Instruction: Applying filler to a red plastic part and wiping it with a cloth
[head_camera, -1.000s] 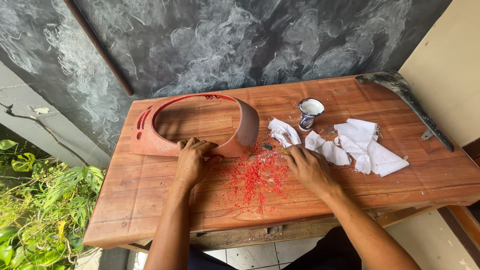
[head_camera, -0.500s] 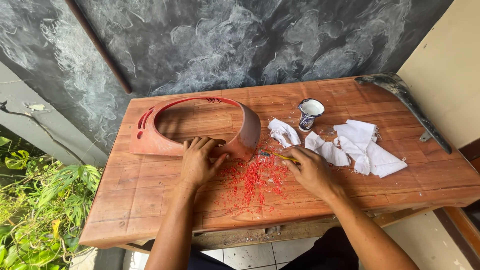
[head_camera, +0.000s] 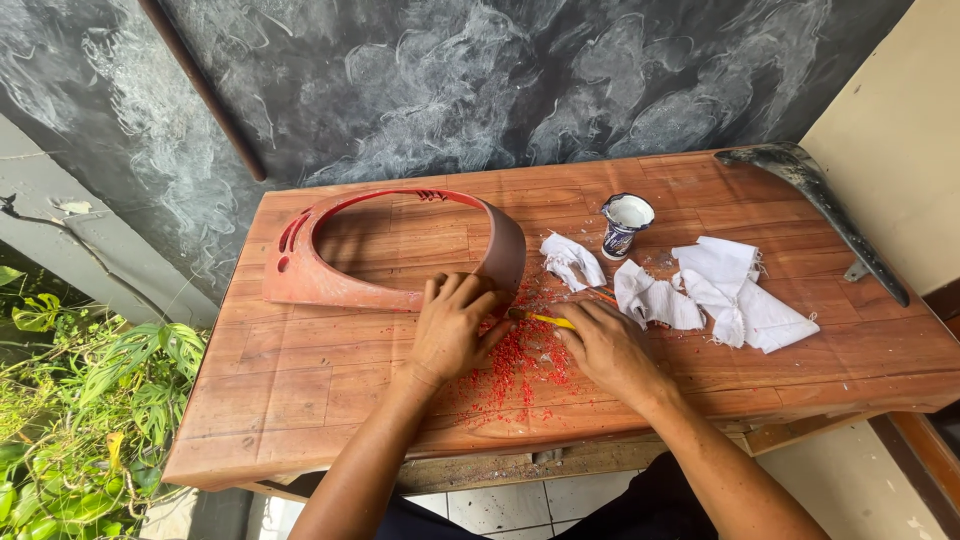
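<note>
Red shavings (head_camera: 520, 365) litter the wooden table (head_camera: 300, 390) (dark wall (head_camera: 450, 90) behind).

This looks like an informal outdoor workshop beside a house. A rough wooden surface (head_camera: 300, 400) stands against a smeared dark wall (head_camera: 450, 90), with green plants (head_camera: 80, 400) growing at its left. On it lie red paint scrapings (head_camera: 520, 360), crumpled white rags (head_camera: 730, 295), a small cup (head_camera: 625, 225) and a reddish curved body panel (head_camera: 330, 285).
</note>
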